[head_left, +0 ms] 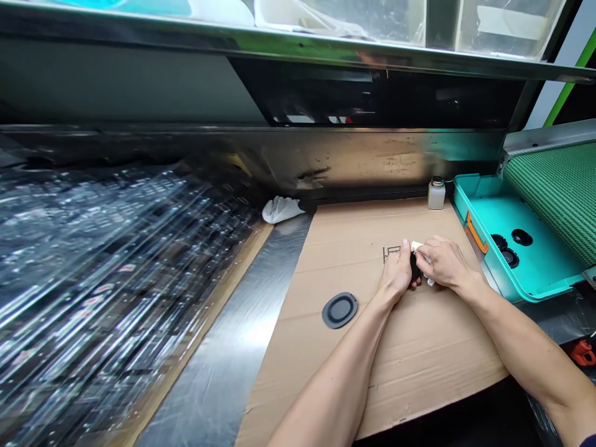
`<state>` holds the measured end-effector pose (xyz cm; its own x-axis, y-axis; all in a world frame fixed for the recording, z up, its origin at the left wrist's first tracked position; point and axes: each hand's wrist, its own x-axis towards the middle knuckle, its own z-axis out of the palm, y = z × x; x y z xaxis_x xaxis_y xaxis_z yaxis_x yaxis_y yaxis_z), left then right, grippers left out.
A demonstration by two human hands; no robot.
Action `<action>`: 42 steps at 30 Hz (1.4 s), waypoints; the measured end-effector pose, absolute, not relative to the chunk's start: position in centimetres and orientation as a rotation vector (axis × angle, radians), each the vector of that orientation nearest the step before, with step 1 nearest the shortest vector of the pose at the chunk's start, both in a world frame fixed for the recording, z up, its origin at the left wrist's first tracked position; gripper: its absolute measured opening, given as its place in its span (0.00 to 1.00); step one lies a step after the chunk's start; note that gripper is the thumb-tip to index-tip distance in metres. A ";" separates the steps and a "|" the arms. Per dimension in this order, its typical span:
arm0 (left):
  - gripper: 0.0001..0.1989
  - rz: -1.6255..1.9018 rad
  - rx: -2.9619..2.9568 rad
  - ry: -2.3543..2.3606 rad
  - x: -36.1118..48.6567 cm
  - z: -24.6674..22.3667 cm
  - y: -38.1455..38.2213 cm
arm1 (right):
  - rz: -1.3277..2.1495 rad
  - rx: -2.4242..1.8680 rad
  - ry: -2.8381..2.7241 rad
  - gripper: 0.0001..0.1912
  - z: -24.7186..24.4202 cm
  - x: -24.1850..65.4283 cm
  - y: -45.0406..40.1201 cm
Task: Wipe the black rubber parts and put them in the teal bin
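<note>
Above the cardboard sheet, my left hand is closed around a black part, mostly hidden by my fingers. My right hand pinches a white cloth and presses it against that part. A bit of the cloth also shows below my right fingers. To the left of my left forearm, a dark grey oval part with a raised ring lies flat on the cardboard. Near the far right corner of the cardboard stands a small bottle with a dark lid and whitish contents.
At right, a turquoise bin holds several round black parts, beside a green conveyor belt. Clear plastic-wrapped stacks fill the left side. A crumpled white cloth lies at the back. A metal shelf edge runs overhead.
</note>
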<state>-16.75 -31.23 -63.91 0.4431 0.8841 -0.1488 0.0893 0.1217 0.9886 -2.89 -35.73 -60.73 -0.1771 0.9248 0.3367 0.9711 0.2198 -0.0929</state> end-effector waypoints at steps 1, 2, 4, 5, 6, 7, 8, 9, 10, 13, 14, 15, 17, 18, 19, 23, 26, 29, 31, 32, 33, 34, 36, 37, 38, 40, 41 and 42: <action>0.40 0.738 1.337 0.955 -16.7 -63.9 -31.3 | -0.208 -1.755 -2.186 0.14 -60.6 -2.9 -35.8; 0.39 0.739 1.342 0.948 -16.7 -63.8 -31.3 | -0.209 -1.749 -2.193 0.15 -60.5 -2.9 -35.8; 0.38 0.742 1.348 0.939 -16.7 -63.8 -31.4 | -0.189 -1.768 -2.206 0.14 -60.3 -3.0 -35.8; 0.38 0.743 1.349 0.939 -16.7 -63.8 -31.4 | -0.170 -1.787 -2.210 0.14 -60.2 -3.0 -35.8; 0.37 0.744 1.349 0.943 -16.7 -63.8 -31.4 | -0.147 -1.809 -2.212 0.14 -60.2 -3.0 -35.8; 0.37 0.747 1.347 0.949 -16.7 -63.8 -31.4 | -0.125 -1.828 -2.210 0.13 -60.1 -3.0 -35.8; 0.37 0.748 1.346 0.955 -16.8 -63.8 -31.4 | -0.107 -1.838 -2.209 0.13 -60.0 -3.1 -35.8; 0.36 0.749 1.346 0.961 -16.8 -63.8 -31.5 | -0.098 -1.839 -2.208 0.13 -59.9 -3.1 -35.9; 0.36 0.751 1.347 0.965 -16.8 -63.9 -31.5 | -0.100 -1.831 -2.205 0.13 -59.8 -3.2 -35.9; 0.36 0.765 1.370 0.958 -16.8 -64.0 -31.7 | -0.120 -1.808 -2.196 0.14 -59.6 -3.4 -36.1; 0.35 0.768 1.381 0.955 -16.7 -64.0 -31.8 | -0.115 -1.827 -2.185 0.13 -59.6 -3.5 -36.1; 0.35 0.768 1.385 0.955 -16.7 -64.0 -31.8 | -0.100 -1.864 -2.164 0.13 -59.6 -3.5 -36.1; 0.34 0.761 1.339 0.967 -16.6 -63.8 -31.8 | -0.046 -1.933 -2.106 0.12 -59.8 -3.4 -36.1; 0.34 0.761 1.268 0.977 -16.6 -63.6 -31.6 | -0.019 -1.939 -2.072 0.12 -59.9 -3.2 -36.0; 0.35 0.763 1.163 0.980 -16.7 -63.4 -31.4 | 0.002 -1.926 -2.033 0.12 -60.1 -3.0 -35.9; 0.37 0.731 0.697 0.912 -17.4 -62.3 -29.9 | 0.048 -1.805 -1.796 0.12 -60.8 -2.1 -35.4; 0.36 0.687 0.591 0.894 -17.8 -62.1 -29.2 | 0.153 -1.686 -1.688 0.08 -60.9 -2.2 -35.2; 0.31 0.725 0.624 0.912 -17.3 -62.6 -29.4 | 0.165 -1.600 -1.822 0.07 -60.9 -3.5 -35.3; 0.27 0.803 0.693 0.948 -16.7 -63.2 -30.0 | 0.095 -1.645 -1.930 0.07 -61.0 -4.5 -35.4; 0.26 0.843 0.737 0.966 -16.4 -63.5 -30.3 | 0.058 -1.697 -1.951 0.07 -61.1 -4.9 -35.4; 0.25 0.874 0.783 0.981 -16.1 -63.8 -30.5 | 0.028 -1.753 -1.952 0.07 -61.1 -5.1 -35.4; 0.25 0.898 0.827 0.995 -15.9 -64.1 -30.7 | 0.007 -1.801 -1.942 0.08 -61.3 -5.3 -35.4; 0.25 0.917 0.887 1.018 -15.8 -64.3 -30.9 | -0.015 -1.865 -1.923 0.07 -61.5 -5.2 -35.4; 0.25 0.914 0.898 1.027 -15.8 -64.3 -30.9 | -0.019 -1.886 -1.922 0.07 -61.6 -4.9 -35.4; 0.26 0.907 0.900 1.036 -15.9 -64.2 -30.9 | -0.018 -1.908 -1.923 0.07 -61.7 -4.6 -35.4; 0.28 0.872 0.889 1.028 -16.2 -63.8 -30.8 | -0.012 -1.942 -1.916 0.07 -61.8 -3.8 -35.4; 0.29 0.848 0.880 1.013 -16.2 -63.6 -30.8 | -0.008 -1.938 -1.913 0.07 -61.8 -3.5 -35.4; 0.29 0.829 0.871 1.000 -16.3 -63.4 -30.8 | -0.007 -1.911 -1.914 0.08 -61.7 -3.3 -35.4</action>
<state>-16.29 -30.77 -63.40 0.3152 0.8836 -0.3461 -0.1764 0.4129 0.8935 -3.32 -35.38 -61.71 0.0455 0.9519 0.3031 0.9542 0.0484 -0.2953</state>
